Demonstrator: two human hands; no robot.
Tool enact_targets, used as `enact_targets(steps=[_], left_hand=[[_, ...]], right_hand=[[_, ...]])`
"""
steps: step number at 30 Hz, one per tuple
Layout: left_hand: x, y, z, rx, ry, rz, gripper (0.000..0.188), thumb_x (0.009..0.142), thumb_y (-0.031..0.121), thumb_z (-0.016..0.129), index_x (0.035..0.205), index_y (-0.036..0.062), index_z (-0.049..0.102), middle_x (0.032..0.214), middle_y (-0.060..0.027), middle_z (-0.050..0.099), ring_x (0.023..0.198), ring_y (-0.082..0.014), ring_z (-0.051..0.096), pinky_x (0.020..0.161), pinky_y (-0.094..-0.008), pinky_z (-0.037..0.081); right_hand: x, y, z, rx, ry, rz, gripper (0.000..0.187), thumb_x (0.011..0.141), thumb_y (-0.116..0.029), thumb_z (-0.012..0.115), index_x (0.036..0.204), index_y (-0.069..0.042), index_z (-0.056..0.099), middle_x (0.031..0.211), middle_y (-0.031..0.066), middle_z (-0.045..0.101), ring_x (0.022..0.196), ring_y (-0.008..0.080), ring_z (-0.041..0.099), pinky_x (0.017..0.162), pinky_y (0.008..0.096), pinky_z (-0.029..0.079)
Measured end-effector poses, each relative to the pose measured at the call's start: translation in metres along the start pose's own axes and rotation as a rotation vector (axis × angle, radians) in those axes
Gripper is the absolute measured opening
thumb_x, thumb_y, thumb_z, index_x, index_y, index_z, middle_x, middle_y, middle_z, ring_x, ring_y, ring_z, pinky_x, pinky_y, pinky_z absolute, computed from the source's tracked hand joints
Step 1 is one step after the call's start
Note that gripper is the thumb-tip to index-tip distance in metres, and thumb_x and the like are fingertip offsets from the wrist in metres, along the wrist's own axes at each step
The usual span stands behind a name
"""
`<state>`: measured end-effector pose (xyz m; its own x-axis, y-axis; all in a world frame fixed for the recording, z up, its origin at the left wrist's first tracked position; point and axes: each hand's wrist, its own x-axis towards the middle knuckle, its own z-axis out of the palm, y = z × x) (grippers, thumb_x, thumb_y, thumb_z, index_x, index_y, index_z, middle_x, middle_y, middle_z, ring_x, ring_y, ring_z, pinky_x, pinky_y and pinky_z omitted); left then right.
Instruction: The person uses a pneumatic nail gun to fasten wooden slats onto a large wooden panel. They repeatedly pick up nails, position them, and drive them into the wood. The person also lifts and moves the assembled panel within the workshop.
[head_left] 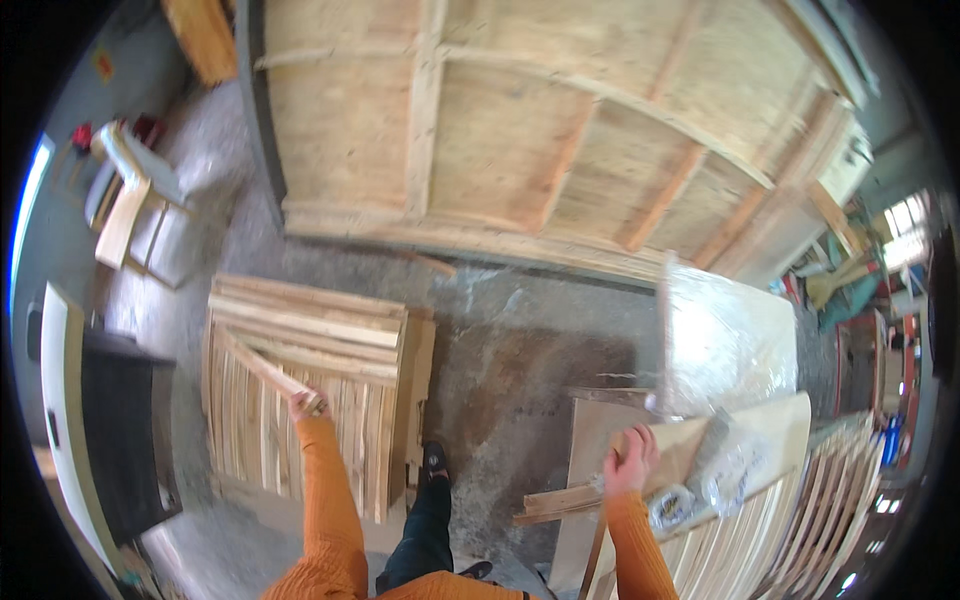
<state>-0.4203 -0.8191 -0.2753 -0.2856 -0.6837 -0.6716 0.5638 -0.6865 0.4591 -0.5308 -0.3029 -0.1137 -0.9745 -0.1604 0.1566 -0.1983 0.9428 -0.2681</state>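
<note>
At eight o'clock the left hand grips a pale, narrow wooden slat, partly finger-covered, over a squarish brown wooden-strip stack, and, across open grey concrete floor, the half-past-four right hand curls, its hold indiscernible.

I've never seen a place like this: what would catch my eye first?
Probably the huge ribbed wooden panel across the top. Below, orange sleeves stand out: the left hand grips a wood strip over a slatted stack, lower left; the right hand is near a plastic bag, lower right.
</note>
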Motion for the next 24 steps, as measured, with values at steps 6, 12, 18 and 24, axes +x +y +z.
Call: enact_targets(steps=[6, 12, 18, 24], left_hand=[[-0.131, 0.059, 0.059, -0.156, -0.138, -0.131, 0.032, 0.067, 0.009, 0.061, 0.094, 0.0015, 0.046, 0.079, -0.0098, 0.048, 0.071, -0.0211, 0.050, 0.059, -0.0315, 0.050], [-0.329, 0.032, -0.027, 0.719, -0.679, 0.021, 0.042, 0.067, 0.008, 0.054, 0.108, 0.0047, 0.044, 0.103, -0.0133, 0.045, 0.087, -0.0234, 0.050, 0.071, -0.0332, 0.048], [-0.471, -0.004, -0.066, 1.045, -1.536, 0.043, 0.072, 0.060, 0.004, 0.049, 0.128, -0.0022, 0.028, 0.109, -0.0139, 0.043, 0.096, -0.0215, 0.047, 0.079, -0.0304, 0.044], [-0.638, -0.092, -0.165, 1.092, -1.939, -0.623, 0.062, 0.063, 0.006, 0.059, 0.121, 0.0045, 0.036, 0.108, -0.0145, 0.049, 0.096, -0.0190, 0.051, 0.075, -0.0294, 0.046]], right_hand=[[-0.027, 0.003, -0.020, 0.222, 0.071, 0.143, 0.040, 0.067, -0.023, 0.065, 0.104, -0.013, 0.055, 0.119, 0.0122, 0.048, 0.110, 0.0332, 0.044, 0.091, 0.0445, 0.036], [-0.144, -0.065, -0.124, 0.990, -0.144, 0.005, 0.028, 0.080, -0.017, 0.061, 0.104, -0.004, 0.055, 0.102, 0.0112, 0.057, 0.086, 0.0194, 0.057, 0.075, 0.0298, 0.047], [-0.300, -0.040, -0.163, 1.331, -0.039, 0.189, 0.037, 0.084, -0.019, 0.058, 0.115, -0.002, 0.048, 0.100, 0.0092, 0.058, 0.084, 0.0147, 0.057, 0.076, 0.0284, 0.047], [-0.401, 0.012, -0.206, 1.425, 0.543, 0.528, 0.065, 0.080, -0.019, 0.063, 0.130, 0.001, 0.028, 0.111, 0.0176, 0.051, 0.089, 0.0189, 0.056, 0.077, 0.0293, 0.048]])
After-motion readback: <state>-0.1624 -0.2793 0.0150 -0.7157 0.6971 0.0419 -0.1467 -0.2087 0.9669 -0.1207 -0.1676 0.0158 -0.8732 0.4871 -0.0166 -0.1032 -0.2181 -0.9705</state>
